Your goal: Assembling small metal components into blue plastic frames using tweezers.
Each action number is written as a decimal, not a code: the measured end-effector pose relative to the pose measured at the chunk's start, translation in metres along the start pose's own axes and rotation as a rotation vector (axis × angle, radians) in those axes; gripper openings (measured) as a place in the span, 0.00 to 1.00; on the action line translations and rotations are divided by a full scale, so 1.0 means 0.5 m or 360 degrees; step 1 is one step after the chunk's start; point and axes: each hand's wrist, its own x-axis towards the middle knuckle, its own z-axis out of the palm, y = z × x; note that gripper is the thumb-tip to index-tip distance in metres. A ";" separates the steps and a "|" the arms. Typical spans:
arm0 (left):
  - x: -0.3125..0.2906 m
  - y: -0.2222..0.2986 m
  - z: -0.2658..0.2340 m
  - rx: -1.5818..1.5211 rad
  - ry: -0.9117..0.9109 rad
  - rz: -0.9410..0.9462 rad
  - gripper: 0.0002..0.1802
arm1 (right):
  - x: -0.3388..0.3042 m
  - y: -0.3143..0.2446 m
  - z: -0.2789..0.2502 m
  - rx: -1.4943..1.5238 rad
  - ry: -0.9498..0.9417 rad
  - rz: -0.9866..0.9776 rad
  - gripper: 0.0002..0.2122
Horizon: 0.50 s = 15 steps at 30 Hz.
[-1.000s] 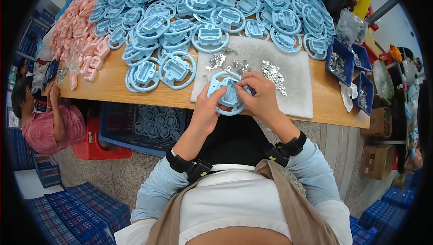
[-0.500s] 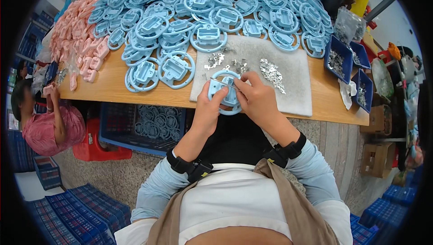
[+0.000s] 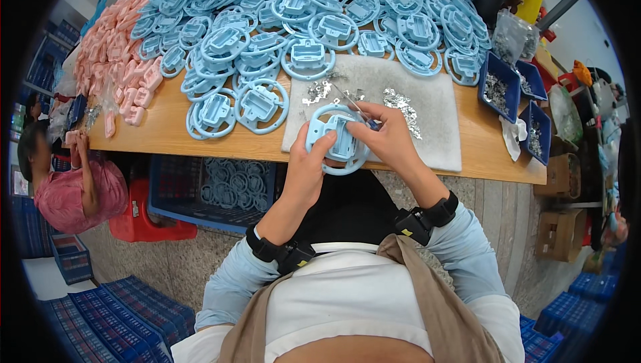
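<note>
My left hand (image 3: 309, 162) is closed on the left side of a light blue ring-shaped plastic part (image 3: 342, 142), its thumb on the box-like centre. The part is tilted over the front of the table, with its hollow side up. In my right hand (image 3: 390, 138) is a thin metal tool (image 3: 352, 100) with a dark blue end, its shaft pointing up and left over the mat. The right thumb reaches onto the centre of the part. Behind my hands, small flat silver metal pieces (image 3: 402, 110) lie spread on a grey-white mat (image 3: 437, 112).
A heap of similar blue parts (image 3: 307, 56) covers the table's back; pink plastic pieces (image 3: 127, 62) lie at the left. Blue bins (image 3: 502, 89) of small metal pieces stand at the right. Below the edge sits a crate (image 3: 200, 213) of blue rings. A co-worker (image 3: 80, 189) sits at the left.
The metal tool has swung from lying across the part to pointing up and away from it. My right thumb has come onto the part's centre, and the part has tilted.
</note>
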 end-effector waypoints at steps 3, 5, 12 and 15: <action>0.001 -0.002 -0.008 -0.0044 -0.0041 -0.0086 0.20 | -0.003 -0.016 -0.005 0.0024 -0.0034 0.0078 0.17; 0.009 0.005 -0.017 -0.0182 -0.0090 -0.0336 0.20 | -0.015 -0.023 0.003 0.0093 0.0042 0.0023 0.16; 0.012 0.013 -0.044 -0.0011 -0.0103 -0.0434 0.18 | -0.044 -0.006 0.014 0.0018 -0.0086 -0.0063 0.16; 0.022 0.001 -0.046 0.0106 -0.0174 -0.0466 0.16 | -0.048 -0.004 -0.006 -0.0063 -0.0188 -0.0055 0.15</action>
